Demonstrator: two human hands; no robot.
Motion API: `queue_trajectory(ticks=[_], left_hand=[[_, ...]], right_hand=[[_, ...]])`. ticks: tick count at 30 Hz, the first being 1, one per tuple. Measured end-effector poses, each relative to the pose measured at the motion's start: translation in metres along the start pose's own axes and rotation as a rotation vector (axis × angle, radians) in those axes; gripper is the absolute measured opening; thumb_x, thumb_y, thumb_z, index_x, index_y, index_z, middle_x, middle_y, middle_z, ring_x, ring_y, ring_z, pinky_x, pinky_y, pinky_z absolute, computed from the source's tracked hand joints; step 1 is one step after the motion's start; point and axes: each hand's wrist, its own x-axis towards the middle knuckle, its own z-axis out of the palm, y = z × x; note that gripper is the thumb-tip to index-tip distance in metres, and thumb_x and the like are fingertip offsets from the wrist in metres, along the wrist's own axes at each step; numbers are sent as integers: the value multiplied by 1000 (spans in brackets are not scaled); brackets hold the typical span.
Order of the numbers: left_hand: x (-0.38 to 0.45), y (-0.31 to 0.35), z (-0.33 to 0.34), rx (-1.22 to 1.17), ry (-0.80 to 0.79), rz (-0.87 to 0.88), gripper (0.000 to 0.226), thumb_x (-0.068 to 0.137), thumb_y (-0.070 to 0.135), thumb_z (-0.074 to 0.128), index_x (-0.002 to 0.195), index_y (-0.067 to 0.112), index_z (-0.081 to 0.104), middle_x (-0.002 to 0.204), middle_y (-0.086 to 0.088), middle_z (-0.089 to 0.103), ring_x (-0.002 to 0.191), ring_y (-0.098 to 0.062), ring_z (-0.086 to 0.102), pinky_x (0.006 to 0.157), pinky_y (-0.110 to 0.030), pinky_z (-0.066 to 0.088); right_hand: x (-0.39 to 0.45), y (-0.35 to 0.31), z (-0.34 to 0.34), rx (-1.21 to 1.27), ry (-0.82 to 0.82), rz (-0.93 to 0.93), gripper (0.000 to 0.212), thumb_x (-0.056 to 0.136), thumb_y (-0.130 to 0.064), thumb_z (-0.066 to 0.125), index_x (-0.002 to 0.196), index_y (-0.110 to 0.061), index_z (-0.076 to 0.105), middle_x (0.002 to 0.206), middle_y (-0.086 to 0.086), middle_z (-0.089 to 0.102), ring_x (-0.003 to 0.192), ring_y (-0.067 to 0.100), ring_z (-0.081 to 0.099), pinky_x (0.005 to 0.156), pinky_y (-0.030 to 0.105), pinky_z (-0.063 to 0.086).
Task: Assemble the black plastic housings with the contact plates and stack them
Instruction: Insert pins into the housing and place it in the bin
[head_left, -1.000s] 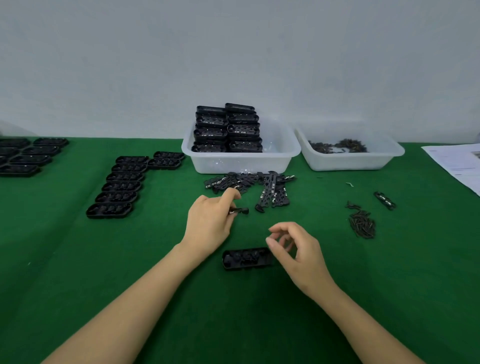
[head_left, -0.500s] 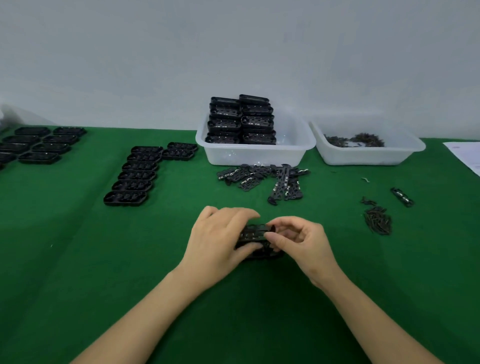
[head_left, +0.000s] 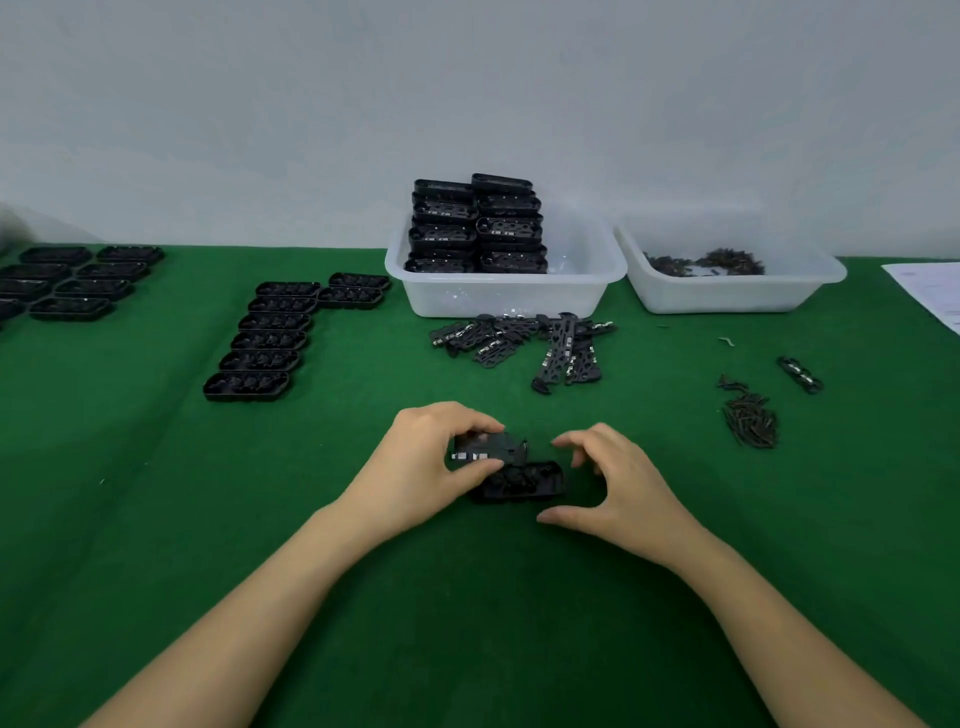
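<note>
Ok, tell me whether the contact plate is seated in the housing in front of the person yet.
Not seated. The left hand pinches the contact plate, tilted above the housing, whose open cavities show.

1 head-worn view, looking forward and down.
It looks across the green table (head_left: 156, 519) from its near edge toward the wall, hands close below.

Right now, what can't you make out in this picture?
Head view only:
- Contact plate: its left end is covered by the left hand.
- Housing: its left end is hidden behind the same hand's thumb.
- Right bin: its dark parts are too small to identify.
- Paper: cut off by the right edge.
</note>
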Motion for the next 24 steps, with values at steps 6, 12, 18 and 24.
queue_trajectory(ticks=[6, 12, 18, 24], left_hand=[[12, 7, 6, 111, -183, 99, 24, 75, 22, 74, 97, 17, 66, 87, 6, 68, 76, -8, 61, 74, -19, 47], [32, 19, 6, 216, -371, 190, 21, 79, 22, 70, 99, 16, 68, 91, 2, 66, 83, -13, 58, 73, -17, 38], [49, 26, 1, 348, -509, 189, 24, 79, 28, 70, 102, 22, 68, 97, 3, 68, 91, -15, 59, 81, -26, 43], [51, 23, -2, 366, -555, 156, 23, 81, 33, 67, 103, 27, 68, 99, 5, 69, 92, -15, 61, 80, -30, 48]], right_hand=[[1, -2, 11, -51, 82, -38, 41, 70, -53, 69, 99, -26, 57, 89, -16, 47, 87, 2, 42, 77, 24, 27], [0, -1, 13, -28, 119, -48, 39, 67, -50, 72, 95, -25, 59, 85, -15, 47, 82, 3, 43, 72, 24, 24], [0, -1, 13, -20, 134, -55, 40, 66, -48, 74, 94, -22, 61, 84, -13, 48, 78, 3, 43, 73, 25, 27], [1, -2, 13, -31, 119, -53, 39, 68, -51, 71, 94, -25, 58, 85, -16, 45, 77, 0, 39, 72, 22, 23]])
